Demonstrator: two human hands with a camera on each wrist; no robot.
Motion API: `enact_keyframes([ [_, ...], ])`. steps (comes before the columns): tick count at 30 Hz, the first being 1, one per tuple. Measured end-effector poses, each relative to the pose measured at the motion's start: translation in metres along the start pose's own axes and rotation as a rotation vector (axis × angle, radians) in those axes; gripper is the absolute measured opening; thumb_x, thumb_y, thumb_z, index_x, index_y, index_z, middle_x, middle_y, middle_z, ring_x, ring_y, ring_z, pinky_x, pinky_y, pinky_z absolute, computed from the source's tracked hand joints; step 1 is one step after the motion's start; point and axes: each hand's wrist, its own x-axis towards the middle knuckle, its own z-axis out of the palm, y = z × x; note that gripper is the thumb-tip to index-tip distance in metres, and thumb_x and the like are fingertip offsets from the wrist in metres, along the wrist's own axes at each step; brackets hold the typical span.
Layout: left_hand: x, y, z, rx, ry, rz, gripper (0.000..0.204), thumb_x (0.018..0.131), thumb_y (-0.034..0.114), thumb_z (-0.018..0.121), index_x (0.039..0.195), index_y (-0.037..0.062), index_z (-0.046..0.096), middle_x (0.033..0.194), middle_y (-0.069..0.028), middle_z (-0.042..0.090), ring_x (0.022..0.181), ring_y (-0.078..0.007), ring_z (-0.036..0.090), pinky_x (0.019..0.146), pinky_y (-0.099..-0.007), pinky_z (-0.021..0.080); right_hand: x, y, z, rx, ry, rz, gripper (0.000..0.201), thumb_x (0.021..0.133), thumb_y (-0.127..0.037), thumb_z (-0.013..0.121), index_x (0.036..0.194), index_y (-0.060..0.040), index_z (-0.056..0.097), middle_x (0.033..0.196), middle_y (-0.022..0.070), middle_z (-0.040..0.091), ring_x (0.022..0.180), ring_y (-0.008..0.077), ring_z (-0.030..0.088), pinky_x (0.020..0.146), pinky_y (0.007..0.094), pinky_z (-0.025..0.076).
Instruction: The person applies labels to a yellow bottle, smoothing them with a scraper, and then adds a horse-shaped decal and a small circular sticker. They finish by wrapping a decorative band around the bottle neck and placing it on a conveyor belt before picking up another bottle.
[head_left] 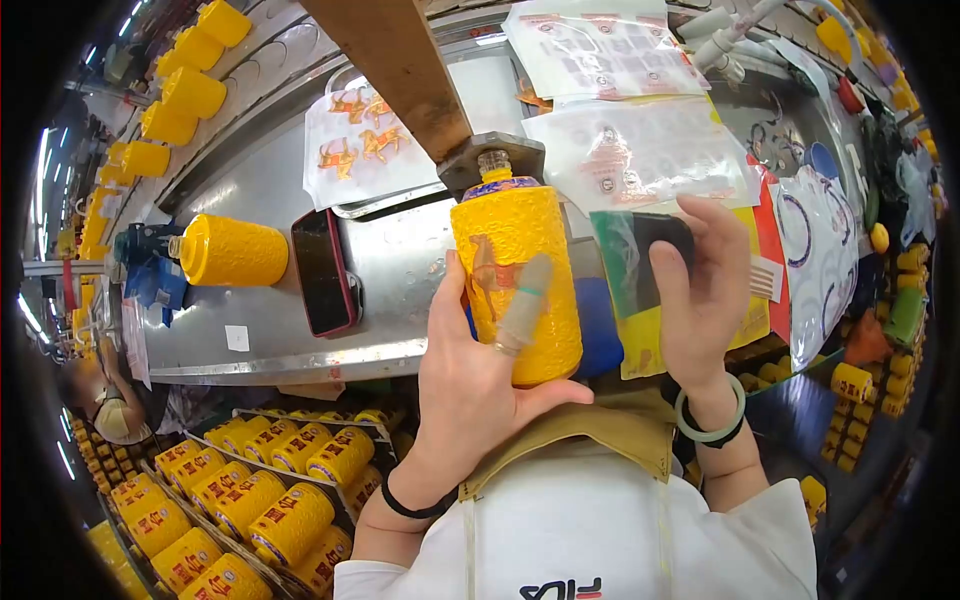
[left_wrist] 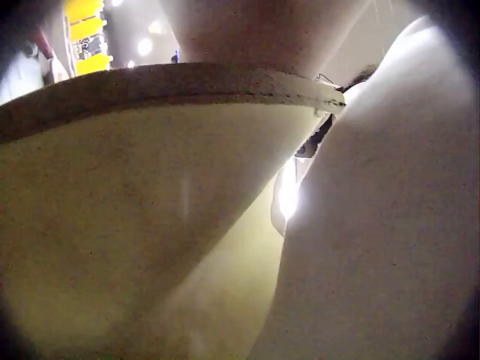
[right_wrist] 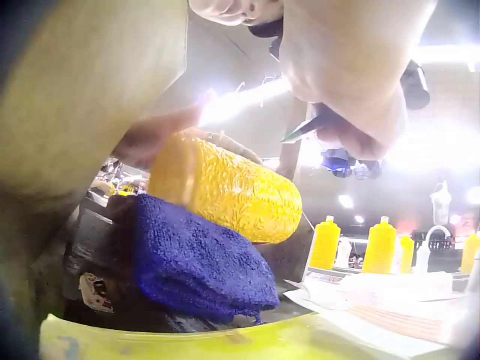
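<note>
A yellow textured bottle (head_left: 540,330) lies with its glass neck against a metal bracket (head_left: 510,160). A horse decal (head_left: 488,275) is on its upper side. My left hand (head_left: 475,385) rests on the bottle, fingers mostly straight, a covered finger pressing beside the decal and the thumb extended at its base. My right hand (head_left: 705,290), to the right of the bottle, holds a dark piece (head_left: 665,238) between thumb and fingers; its green-edged tip (right_wrist: 315,124) shows in the right wrist view. Under the bottle (right_wrist: 240,191) lies a folded blue cloth (right_wrist: 202,262). The left wrist view hides the fingers.
Another yellow bottle (head_left: 235,250) and a phone (head_left: 322,270) lie at the left on the metal table (head_left: 390,345). Decal sheets (head_left: 640,150) lie at the back right. A wooden beam (head_left: 395,70) reaches over the table. Crates of yellow bottles (head_left: 290,520) stand at lower left.
</note>
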Motion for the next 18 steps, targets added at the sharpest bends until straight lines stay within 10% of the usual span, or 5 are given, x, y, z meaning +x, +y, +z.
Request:
enact_keyframes([
  [8,0.0,0.011,0.006,0.086,-0.002,-0.008,0.099,0.065,0.047,0.096,0.151,0.0163,0.057,0.157,-0.035,0.033,0.135,-0.0512,0.051,0.108,-0.0518,0.049,0.015,-0.004,0.013,0.171,-0.101,0.246,0.032,0.099,0.002,0.063,0.131,-0.0008,0.061,0.114,0.0072,0.067,0.101,0.015,0.065,0.091,0.0275,0.051],
  [15,-0.017,-0.014,0.032,-0.148,0.276,-0.017,0.11,0.063,0.021,0.102,0.156,0.0021,0.045,0.151,-0.0231,0.053,0.128,-0.0358,0.064,0.102,-0.0409,0.055,0.045,-0.001,0.027,-0.124,-0.343,-0.14,0.043,0.086,0.004,0.071,0.128,-0.0051,0.07,0.101,0.0133,0.073,0.089,0.0309,0.067,0.084,0.0389,0.055],
  [18,-0.025,-0.017,0.04,-0.282,0.265,-0.154,0.112,0.065,0.016,0.1,0.159,0.0005,0.04,0.146,-0.0218,0.059,0.125,-0.031,0.066,0.102,-0.0383,0.055,0.058,0.001,0.019,-0.337,-0.295,-0.494,0.037,0.083,0.001,0.073,0.117,-0.0124,0.077,0.113,0.0057,0.076,0.089,0.0207,0.067,0.08,0.0328,0.054],
])
